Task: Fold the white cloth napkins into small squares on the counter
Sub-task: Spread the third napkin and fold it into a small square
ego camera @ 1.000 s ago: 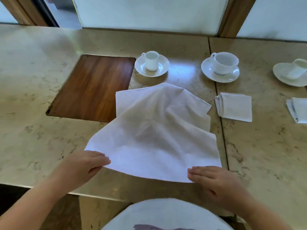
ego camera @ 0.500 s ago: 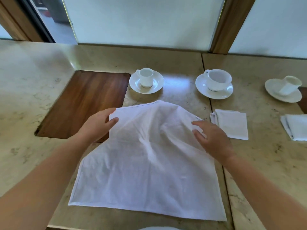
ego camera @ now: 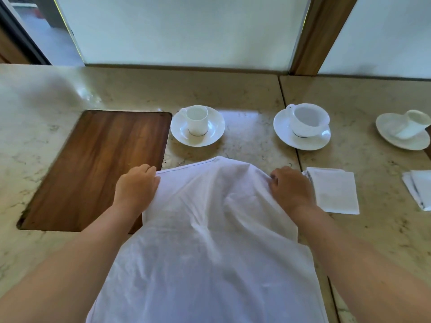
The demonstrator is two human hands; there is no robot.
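Fingers (ego camera: 149, 170) of the left hand (ego camera: 137, 187) and right hand (ego camera: 290, 188) curl, pinching the far corners of the white napkin (ego camera: 210, 252) spread on the tabletop (ego camera: 256, 141). Beside them: wooden inlay (ego camera: 93, 169), folded napkin (ego camera: 333, 190), cups on saucers (ego camera: 198, 127).

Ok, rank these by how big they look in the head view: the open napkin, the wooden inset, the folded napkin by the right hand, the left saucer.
1. open napkin
2. wooden inset
3. folded napkin and left saucer: too alike to rank
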